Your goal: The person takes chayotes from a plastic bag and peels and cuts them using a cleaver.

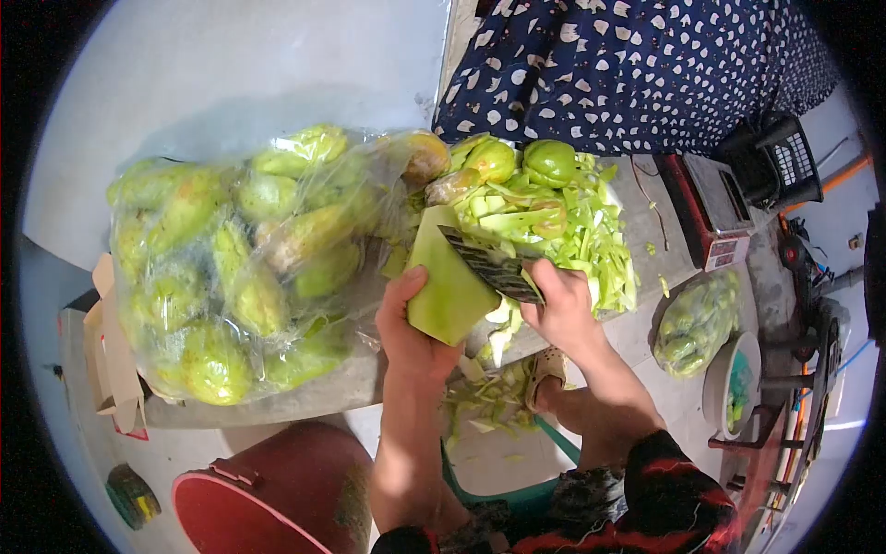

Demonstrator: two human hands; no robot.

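Observation:
My left hand [411,328] is closed around a large, pale-green peeled fruit [450,300], which looks like a green papaya, its sides cut into flat faces. In my right hand [563,303] is a wide-bladed knife [484,263] with a dark, streaked blade, lying against the fruit's right side. Behind the hands, a heap of green peelings [591,245] covers the tabletop, with a whole green fruit [550,163] on it. To the left, a clear plastic bag [245,249] bulges with several green and yellowing fruits.
A red scale [706,208] and a black basket [784,162] stand at right. Below them are a bagged bundle of green produce [697,323] and a white bucket [732,383]. A red bin [277,489] stands below the table edge, and peelings [489,402] litter the floor.

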